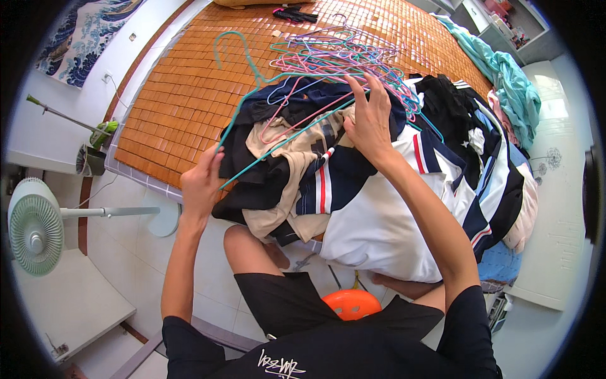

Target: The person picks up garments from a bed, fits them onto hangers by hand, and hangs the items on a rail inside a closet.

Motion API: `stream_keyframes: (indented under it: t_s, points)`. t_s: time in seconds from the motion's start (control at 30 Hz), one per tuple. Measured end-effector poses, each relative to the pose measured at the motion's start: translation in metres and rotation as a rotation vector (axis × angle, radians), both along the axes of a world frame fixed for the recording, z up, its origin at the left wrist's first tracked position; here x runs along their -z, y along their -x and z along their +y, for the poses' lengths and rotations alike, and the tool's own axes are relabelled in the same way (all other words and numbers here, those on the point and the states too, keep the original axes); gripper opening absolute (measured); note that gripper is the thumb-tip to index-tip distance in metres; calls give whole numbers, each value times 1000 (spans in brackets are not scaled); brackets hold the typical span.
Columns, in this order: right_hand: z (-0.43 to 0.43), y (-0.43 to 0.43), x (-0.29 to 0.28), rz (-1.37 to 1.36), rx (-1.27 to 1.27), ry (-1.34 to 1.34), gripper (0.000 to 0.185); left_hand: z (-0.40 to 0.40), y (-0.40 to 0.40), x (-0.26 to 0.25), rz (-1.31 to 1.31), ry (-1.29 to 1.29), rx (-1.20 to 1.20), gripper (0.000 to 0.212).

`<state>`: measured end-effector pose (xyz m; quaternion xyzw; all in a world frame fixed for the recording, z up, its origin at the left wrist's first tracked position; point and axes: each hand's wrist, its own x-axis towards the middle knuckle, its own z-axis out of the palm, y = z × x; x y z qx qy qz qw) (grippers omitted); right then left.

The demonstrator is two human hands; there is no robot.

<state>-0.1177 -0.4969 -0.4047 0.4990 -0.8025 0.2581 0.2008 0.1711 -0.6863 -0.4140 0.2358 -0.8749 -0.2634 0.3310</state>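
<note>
A teal wire clothes hanger (284,146) is stretched between my two hands, its hook pointing away from me. My left hand (201,180) is closed around its left corner. At the other end, my right hand (371,116) has its fingers on the right side of the hanger, above the clothes. Beneath it lie a beige garment (265,135) and a black garment (258,189), heaped together. The white polo shirt (378,222) with navy and red trim spreads over the bed's near edge. Behind my right hand is a tangled pile of coloured hangers (341,52).
The bed carries a brown tile mat (175,109). More dark and white clothes (473,128) are piled at right, beside a turquoise cloth (516,90). A standing fan (38,232) is at left. An orange stool seat (352,304) shows between my legs.
</note>
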Motion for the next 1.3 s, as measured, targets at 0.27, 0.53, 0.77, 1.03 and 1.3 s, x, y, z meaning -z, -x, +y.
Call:
stream_keyframes:
  t_s: [0.27,0.53,0.77,1.03,1.3]
  points:
    - [84,-49,-14,-212,-187,-96,41,58,-90,-62,-322,-176,118,14]
    - [258,-47,-17,-208,56,-35,26,122,-38,-59,-288,-253,352,24]
    - [407,-2,-52,-162,686,-42,27,197,87,-62,-239,-430,411,24]
    - [472,63,-47,15,882,-34,32,248,268,-22,-402,71,499,35]
    - [449,90,-29,61,757,-152,35,246,306,-31,-585,103,387,32]
